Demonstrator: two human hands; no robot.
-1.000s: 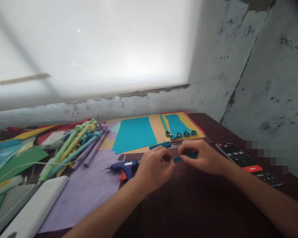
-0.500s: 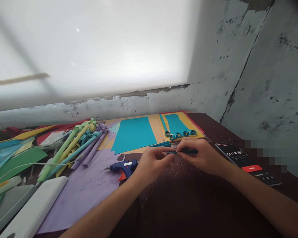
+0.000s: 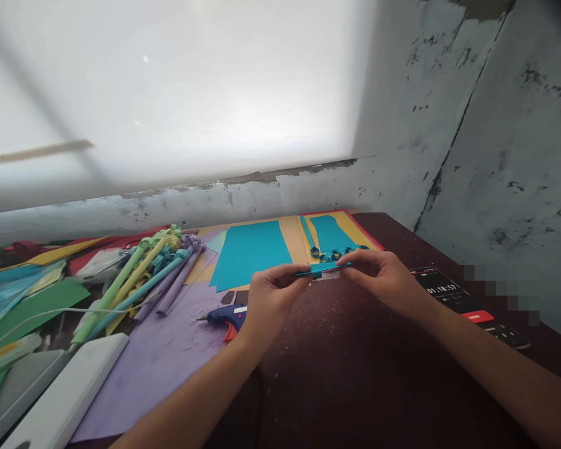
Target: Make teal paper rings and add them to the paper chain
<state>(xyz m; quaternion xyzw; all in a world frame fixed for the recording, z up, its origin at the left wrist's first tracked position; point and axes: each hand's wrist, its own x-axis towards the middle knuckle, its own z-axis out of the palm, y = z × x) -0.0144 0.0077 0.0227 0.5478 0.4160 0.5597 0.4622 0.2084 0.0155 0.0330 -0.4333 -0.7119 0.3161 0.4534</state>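
Note:
Between my two hands a narrow strip of blue paper [image 3: 325, 268] is stretched, a little above the table. My left hand [image 3: 278, 293] pinches its left end between thumb and fingers. The right end is pinched by my right hand [image 3: 378, 274]. Just behind the strip lie several curled blue paper rings [image 3: 339, 254] and a rolled blue paper tube [image 3: 307, 234]. A large blue sheet [image 3: 255, 252] lies beyond my left hand. Partly hidden by that hand is a dark blue glue gun [image 3: 224, 316] with an orange trigger.
Rolled paper tubes [image 3: 135, 274] in green, yellow, blue and purple are piled at left. A white box-like object [image 3: 70, 393] rests on purple paper [image 3: 163, 368]. A phone [image 3: 467, 305] showing a timer lies by my right forearm. A peeling wall [image 3: 495, 187] bounds the right side.
Both hands have risen slightly, and my left hand has shifted left. The blue strip has turned its flat face into view, with more of it showing between my fingers.

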